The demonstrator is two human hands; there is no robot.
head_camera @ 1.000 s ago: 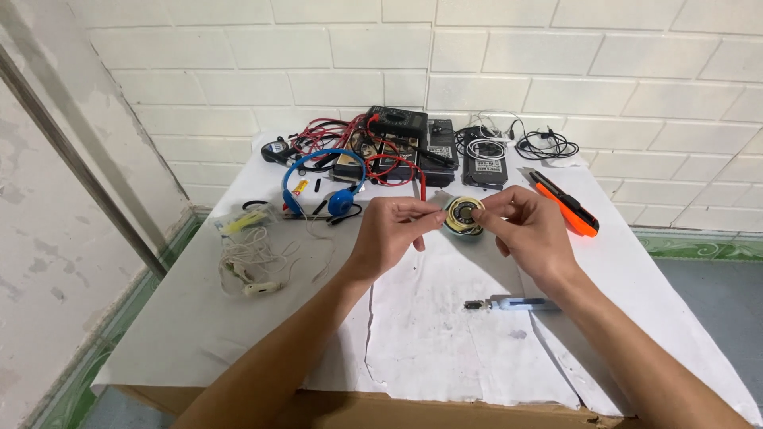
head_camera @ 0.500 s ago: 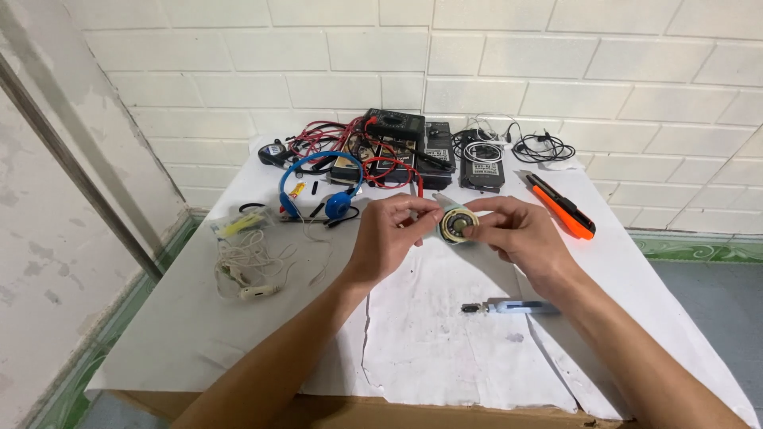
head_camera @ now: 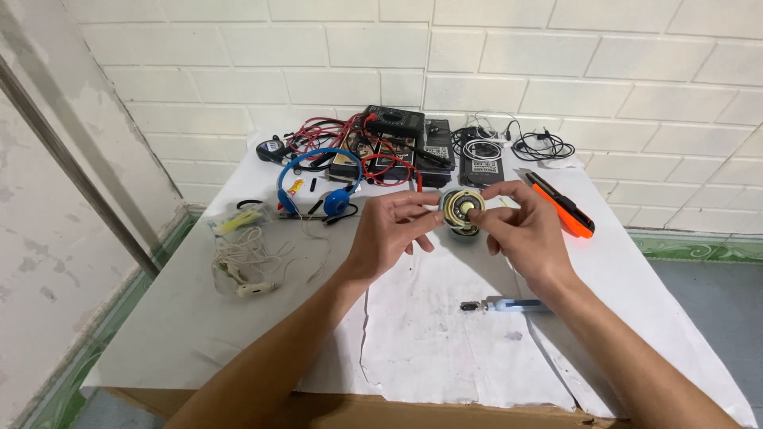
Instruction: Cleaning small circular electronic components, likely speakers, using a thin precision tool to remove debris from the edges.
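A small round speaker driver (head_camera: pixel 461 211) with a brass-coloured metal back is held up over the table, between both hands. My left hand (head_camera: pixel 389 234) pinches its left edge with thumb and fingers. My right hand (head_camera: pixel 520 230) grips its right side, with a fingertip on the top of its rim. Below the hands lies a sheet of white paper (head_camera: pixel 445 334). A small silver tool with a dark tip (head_camera: pixel 505 304) lies on that paper by my right wrist.
Blue headphones (head_camera: pixel 318 187) lie left of the hands, white earphones (head_camera: pixel 246 266) further left. An orange utility knife (head_camera: pixel 560 204) is at the right. At the back sit a black multimeter (head_camera: pixel 393 123), red wires, black boxes and coiled black cables (head_camera: pixel 540 145). A brick wall stands behind.
Both hands still hold the speaker driver in about the same spot. My right fingers have shifted slightly on its rim.
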